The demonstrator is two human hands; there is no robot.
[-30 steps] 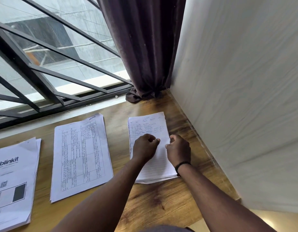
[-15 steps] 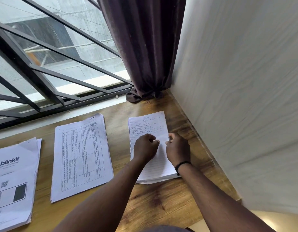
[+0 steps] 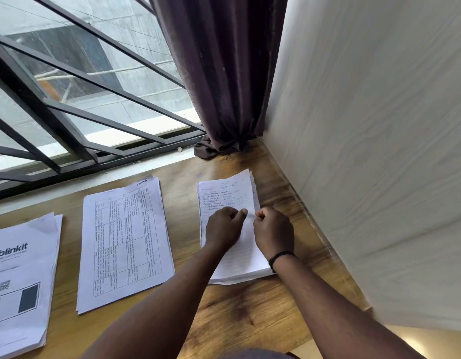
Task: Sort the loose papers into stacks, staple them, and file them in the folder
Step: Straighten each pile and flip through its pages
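I see a stack of white lined handwritten sheets (image 3: pixel 230 200) lying flat on the wooden desk (image 3: pixel 239 312), near the pale wall (image 3: pixel 379 151). The left hand (image 3: pixel 224 229) rests on it with fingers curled; the right hand (image 3: pixel 273 233) pinches the sheet's right edge, though I cannot tell how firmly. To the left lie a printed table stack (image 3: pixel 124 244) and a blinkit-headed stack (image 3: pixel 19 281), each apart.

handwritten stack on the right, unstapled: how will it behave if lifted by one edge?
The handwritten stack will probably droop: its sheets look thin. Its far edges are fanned and no staple shows, so sheets may slide apart. Likely light. Both the left hand and right hand rest on it.
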